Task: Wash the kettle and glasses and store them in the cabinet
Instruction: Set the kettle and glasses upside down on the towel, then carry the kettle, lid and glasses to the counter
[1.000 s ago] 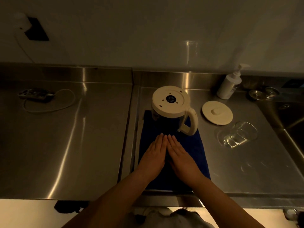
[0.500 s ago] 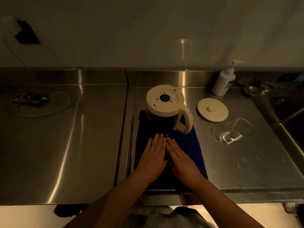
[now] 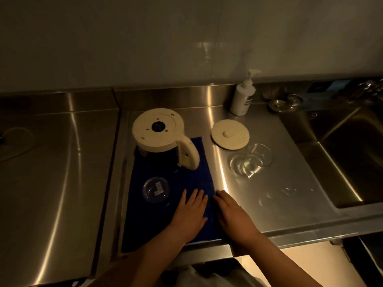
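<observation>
A cream kettle [image 3: 159,131] with a glass body stands upside down at the far end of a dark blue cloth [image 3: 194,175]. One clear glass [image 3: 155,189] sits upside down on the cloth, left of my hands. Two more clear glasses [image 3: 250,160] lie on the steel counter to the right, just in front of the round cream kettle lid [image 3: 230,136]. My left hand [image 3: 191,212] lies flat on the cloth. My right hand [image 3: 232,214] lies flat at the cloth's right edge, partly on the counter. Neither hand holds anything.
A white pump bottle [image 3: 241,98] stands at the back wall. The sink basin [image 3: 356,162] opens at the right, with small metal strainers [image 3: 284,102] on its back ledge. Water drops [image 3: 286,193] lie on the counter. A cable [image 3: 12,141] lies at the far left.
My hands slid right, from the cloth's middle to its right edge, staying flat. An upside-down glass now shows on the cloth to their left. The view shifted right.
</observation>
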Demonstrator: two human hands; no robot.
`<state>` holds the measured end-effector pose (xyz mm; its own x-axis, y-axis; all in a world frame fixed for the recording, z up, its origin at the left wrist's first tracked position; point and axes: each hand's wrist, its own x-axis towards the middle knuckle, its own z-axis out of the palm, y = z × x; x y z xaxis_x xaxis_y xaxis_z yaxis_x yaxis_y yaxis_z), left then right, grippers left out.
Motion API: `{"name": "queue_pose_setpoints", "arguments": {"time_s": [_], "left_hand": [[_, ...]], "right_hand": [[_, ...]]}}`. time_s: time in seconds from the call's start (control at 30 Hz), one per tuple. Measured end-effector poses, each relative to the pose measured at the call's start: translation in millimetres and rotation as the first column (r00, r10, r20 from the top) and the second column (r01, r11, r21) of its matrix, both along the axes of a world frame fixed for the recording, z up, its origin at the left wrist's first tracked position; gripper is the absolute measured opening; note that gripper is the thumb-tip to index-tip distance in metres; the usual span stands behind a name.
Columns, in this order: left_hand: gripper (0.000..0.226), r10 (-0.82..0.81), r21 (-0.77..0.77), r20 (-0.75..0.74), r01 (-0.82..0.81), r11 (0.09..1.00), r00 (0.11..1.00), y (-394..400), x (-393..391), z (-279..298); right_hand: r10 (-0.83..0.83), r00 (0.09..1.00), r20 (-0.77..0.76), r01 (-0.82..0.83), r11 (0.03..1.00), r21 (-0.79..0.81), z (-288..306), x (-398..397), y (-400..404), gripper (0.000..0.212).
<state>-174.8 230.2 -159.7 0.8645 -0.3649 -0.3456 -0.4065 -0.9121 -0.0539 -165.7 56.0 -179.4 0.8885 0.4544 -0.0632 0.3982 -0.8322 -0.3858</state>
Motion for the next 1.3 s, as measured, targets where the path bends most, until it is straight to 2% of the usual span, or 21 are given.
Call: {"name": "queue_pose_setpoints", "arguments": {"time_s": [0.23,0.33,0.43,0.53,0.67,0.87,1.03,1.1,1.17,1.23,1.3], "left_hand": [[0.067,0.167,-0.021,-0.097,-0.169,0.985,0.981,-70.9,36.6,-4.1],[0.071,0.225,-0.074,-0.051,-0.228,0.971,0.973,-98.9,54.9,-0.9],[0.078,0.31,-0.209,0.007,-0.302,0.93,0.951,-126.0,74.6,6.6],[0.086,0.452,-0.418,-0.025,-0.42,0.806,0.892,-150.1,91.2,14.1],[0.1,0.63,-0.635,-0.201,-0.59,0.499,0.75,-167.0,104.3,20.7],[0.096,0.65,-0.741,-0.272,-0.585,0.329,0.71,-174.2,106.8,16.6],[0.091,0.659,-0.827,-0.21,-0.491,0.274,0.722,-173.2,112.0,16.6],[0.093,0.646,-0.863,-0.14,-0.412,0.291,0.75,-172.2,117.2,20.8],[0.096,0.603,-0.861,-0.049,-0.34,0.379,0.796,-171.4,124.5,28.7],[0.092,0.522,-0.772,0.095,-0.268,0.577,0.848,-170.3,133.9,35.4],[0.086,0.41,-0.58,0.206,-0.227,0.782,0.888,-169.0,140.3,39.3]], "right_hand": [[0.004,0.999,0.046,-0.003,1.0,-0.018,4.9,19.9,-84.0,0.042],[-0.016,0.999,0.051,0.016,1.0,0.004,12.1,38.3,-117.2,0.039],[0.011,0.998,0.062,-0.013,0.999,0.033,16.2,61.0,-141.3,0.037],[0.037,0.996,0.078,-0.044,0.996,0.078,19.6,79.8,-153.4,0.036],[0.093,0.992,0.08,-0.103,0.985,0.135,24.9,98.5,-156.7,0.036],[0.141,0.989,0.053,-0.149,0.968,0.203,26.3,117.4,-156.7,0.037],[0.164,0.985,0.054,-0.172,0.961,0.215,28.5,128.4,-152.3,0.035],[0.158,0.986,0.054,-0.166,0.963,0.211,29.5,132.2,-150.9,0.032],[0.156,0.986,0.064,-0.166,0.962,0.216,30.2,134.8,-149.4,0.028],[0.166,0.984,0.067,-0.177,0.959,0.221,30.9,136.2,-146.8,0.023],[0.167,0.984,0.062,-0.177,0.958,0.225,30.5,137.4,-142.6,0.021]]}}
